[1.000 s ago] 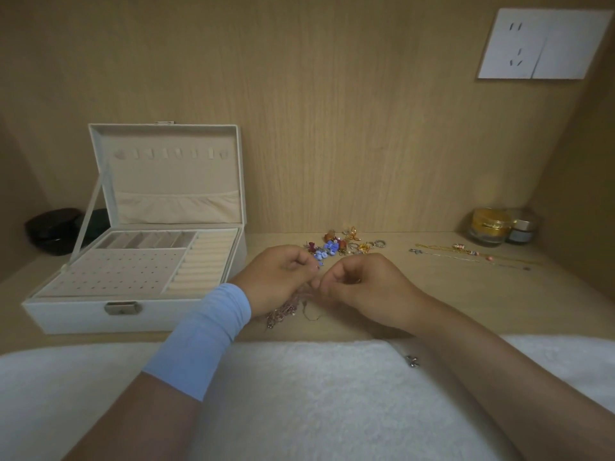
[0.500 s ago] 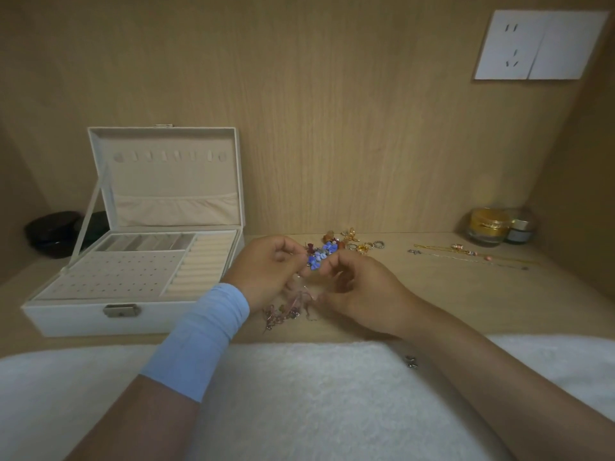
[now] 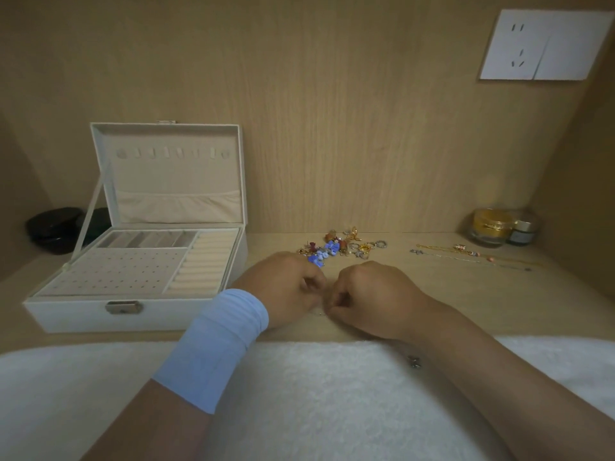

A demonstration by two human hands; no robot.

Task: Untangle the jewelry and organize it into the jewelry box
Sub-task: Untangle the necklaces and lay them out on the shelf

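Head: chain (image 3: 318,313) between curled fingers (image 3: 312,284)

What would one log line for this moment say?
left hand: pinches chain | right hand: pinches chain | box: open | pile: behind hands

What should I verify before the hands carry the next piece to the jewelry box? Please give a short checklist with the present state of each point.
1. The jewelry box has its lid open and upright: ok.
2. The ring rolls and earring panel show no jewelry in the way: ok.
3. The left hand and right hand both pinch the thin chain: ok.
4. The thin chain is free of knots: cannot tell, the fingers hide it.
5. The jewelry pile is sorted: not ok, it lies heaped on the shelf.
6. The small charm on the white towel is collected: not ok.
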